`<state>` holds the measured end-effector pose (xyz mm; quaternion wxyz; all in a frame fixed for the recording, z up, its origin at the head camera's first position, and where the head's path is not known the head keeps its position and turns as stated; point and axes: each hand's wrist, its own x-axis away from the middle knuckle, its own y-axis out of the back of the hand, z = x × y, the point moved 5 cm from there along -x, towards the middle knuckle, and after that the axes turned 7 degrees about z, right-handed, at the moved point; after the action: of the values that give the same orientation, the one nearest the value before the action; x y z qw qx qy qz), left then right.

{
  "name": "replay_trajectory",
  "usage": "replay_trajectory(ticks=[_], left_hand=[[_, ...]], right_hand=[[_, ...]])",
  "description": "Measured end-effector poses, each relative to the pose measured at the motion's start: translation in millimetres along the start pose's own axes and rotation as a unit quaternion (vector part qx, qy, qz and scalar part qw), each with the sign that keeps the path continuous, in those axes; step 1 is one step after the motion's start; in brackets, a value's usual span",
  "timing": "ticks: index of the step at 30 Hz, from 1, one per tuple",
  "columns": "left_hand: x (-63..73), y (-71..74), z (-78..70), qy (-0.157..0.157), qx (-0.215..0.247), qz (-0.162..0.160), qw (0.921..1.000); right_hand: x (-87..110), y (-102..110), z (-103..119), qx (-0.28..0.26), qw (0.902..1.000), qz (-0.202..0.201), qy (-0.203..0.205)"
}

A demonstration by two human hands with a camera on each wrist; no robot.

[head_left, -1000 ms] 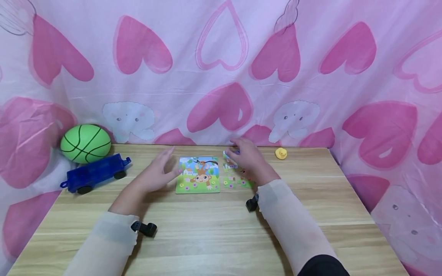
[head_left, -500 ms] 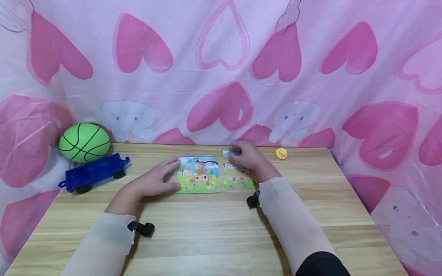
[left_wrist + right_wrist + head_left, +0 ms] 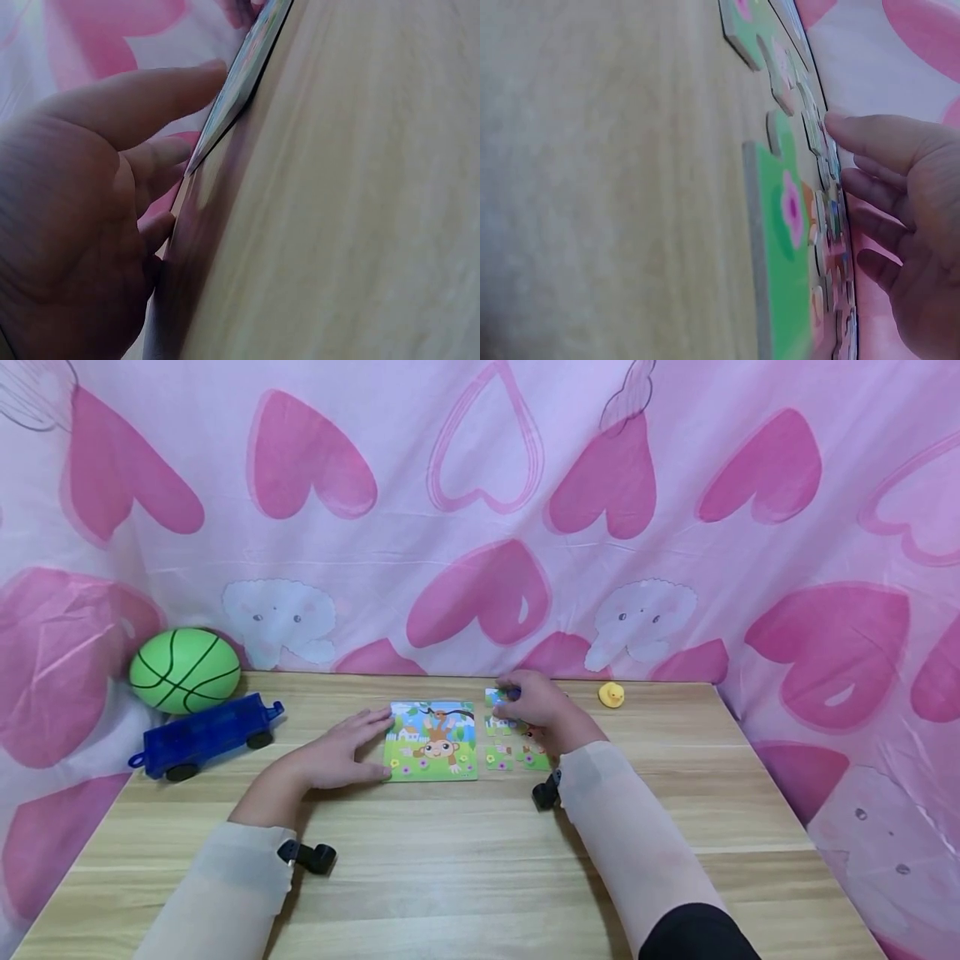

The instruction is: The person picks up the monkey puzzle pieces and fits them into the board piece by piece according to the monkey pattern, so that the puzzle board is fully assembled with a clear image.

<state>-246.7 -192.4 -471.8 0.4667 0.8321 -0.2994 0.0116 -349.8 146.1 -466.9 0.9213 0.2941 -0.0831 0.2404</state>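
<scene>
A monkey puzzle board lies flat on the wooden desk, toward its far edge, with loose puzzle pieces spread just to its right. The left hand rests at the board's left side, its fingers spread and fairly straight, the thumb by the near corner and the other fingertips at the edge farther back. The right hand is over the pieces, hiding several of them; its fingers are loosely bent and apart, with the thumb close to the pieces, though I can't tell whether it touches one. (One near piece, green with a pink flower, fills much of the right wrist view.) To the left, a green ball sits behind a dark blue toy wagon, and a small yellow duck stands beyond the right hand near the far edge. A pink cloth with hearts hangs behind the desk.
</scene>
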Motion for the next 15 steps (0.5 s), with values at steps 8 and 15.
replay_trajectory(ticks=[8, 15], left_hand=[[-2.8, -1.9, 3.1, 0.015, -0.023, 0.006, 0.9996], [-8.8, -0.6, -0.1, 0.022, -0.055, 0.003, 0.9983]], right_hand=[[-8.2, 1, 5, 0.098, 0.9951, -0.01, 0.009], [-11.3, 1, 14, 0.157, 0.9874, -0.014, 0.012]])
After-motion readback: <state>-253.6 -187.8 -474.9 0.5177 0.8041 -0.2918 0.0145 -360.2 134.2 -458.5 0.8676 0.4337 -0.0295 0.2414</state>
